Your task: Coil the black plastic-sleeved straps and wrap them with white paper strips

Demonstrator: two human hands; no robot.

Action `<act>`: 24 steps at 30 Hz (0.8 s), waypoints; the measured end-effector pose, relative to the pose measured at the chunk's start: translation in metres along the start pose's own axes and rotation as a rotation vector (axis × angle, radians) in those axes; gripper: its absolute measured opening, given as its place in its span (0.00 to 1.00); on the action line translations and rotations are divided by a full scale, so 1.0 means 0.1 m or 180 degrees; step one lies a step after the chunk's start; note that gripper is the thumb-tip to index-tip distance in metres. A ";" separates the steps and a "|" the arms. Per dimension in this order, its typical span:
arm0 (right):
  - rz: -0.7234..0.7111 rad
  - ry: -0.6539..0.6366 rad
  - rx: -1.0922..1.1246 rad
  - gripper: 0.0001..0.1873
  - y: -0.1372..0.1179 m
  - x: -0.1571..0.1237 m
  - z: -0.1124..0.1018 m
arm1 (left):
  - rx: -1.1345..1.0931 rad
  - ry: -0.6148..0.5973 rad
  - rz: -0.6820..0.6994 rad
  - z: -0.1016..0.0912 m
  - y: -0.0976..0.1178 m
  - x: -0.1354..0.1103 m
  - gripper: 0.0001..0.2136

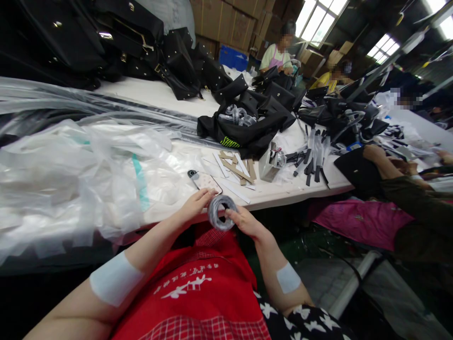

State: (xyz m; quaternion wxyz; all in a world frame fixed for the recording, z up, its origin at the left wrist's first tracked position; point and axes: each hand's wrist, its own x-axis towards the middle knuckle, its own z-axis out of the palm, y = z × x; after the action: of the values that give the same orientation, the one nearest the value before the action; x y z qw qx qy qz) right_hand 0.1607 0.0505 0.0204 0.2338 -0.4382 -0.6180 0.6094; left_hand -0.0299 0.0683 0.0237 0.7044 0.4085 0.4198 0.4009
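Note:
A ring-shaped grey coil wrapped in clear plastic (pixel 213 218) is held up in front of my red apron, at the table's front edge. My right hand (pixel 246 221) grips its right side, with the thumb over the ring near its central hole. On the opposite side, my left hand (pixel 198 202) is closed against the coil's upper left, its fingers nearly straight and its thumb hidden. Just beyond the left fingertips lies a phone in a pale patterned case (pixel 208 182), flat on the white table (pixel 279 192).
Translucent plastic bags (pixel 71 174) cover the left side. Cardboard strips (pixel 235 167) lie beyond the phone. A black bag (pixel 244 134) holds more plastic-wrapped coils (pixel 236 114). Black straps (pixel 313 153) lie to the right. Black handbags (pixel 180 63) line the back. A co-worker's hand (pixel 375 153) touches a black piece.

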 end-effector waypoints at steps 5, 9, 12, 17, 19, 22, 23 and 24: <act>-0.0239 -0.0530 -0.1637 0.15 -0.13 -0.08 -0.09 | 0.2011 -0.0793 0.0527 -0.02 -0.01 -0.05 0.17; -0.0298 0.0262 -0.1500 0.16 -0.07 -0.03 0.02 | 0.1679 -0.0139 0.0602 0.02 -0.07 -0.06 0.19; -0.0376 0.0595 -0.1006 0.20 0.03 0.01 0.12 | 0.0985 0.0546 0.0509 0.04 -0.12 -0.05 0.22; -0.0440 0.0831 -0.0364 0.23 0.09 0.01 0.17 | 0.0441 0.0916 0.0485 0.07 -0.16 -0.11 0.22; -0.0349 0.0513 -0.0483 0.21 0.06 -0.02 0.09 | 0.0681 0.0562 0.0456 0.07 -0.15 -0.17 0.20; -0.0177 -0.0325 -0.0891 0.18 0.00 -0.09 -0.04 | 0.1260 -0.0317 0.0368 0.08 -0.15 -0.28 0.17; -0.0118 -0.0543 -0.1022 0.17 0.00 -0.11 -0.06 | 0.1482 -0.0514 0.0395 0.10 -0.16 -0.31 0.15; -0.0072 -0.0705 -0.1116 0.16 0.00 -0.13 -0.07 | 0.1691 -0.0614 0.0461 0.12 -0.19 -0.35 0.14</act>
State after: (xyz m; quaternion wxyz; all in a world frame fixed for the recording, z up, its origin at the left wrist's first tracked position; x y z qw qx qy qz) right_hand 0.1727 0.0434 0.0250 0.0914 -0.3955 -0.7414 0.5343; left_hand -0.0262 0.0273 0.0196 0.5789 0.6438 0.4109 0.2854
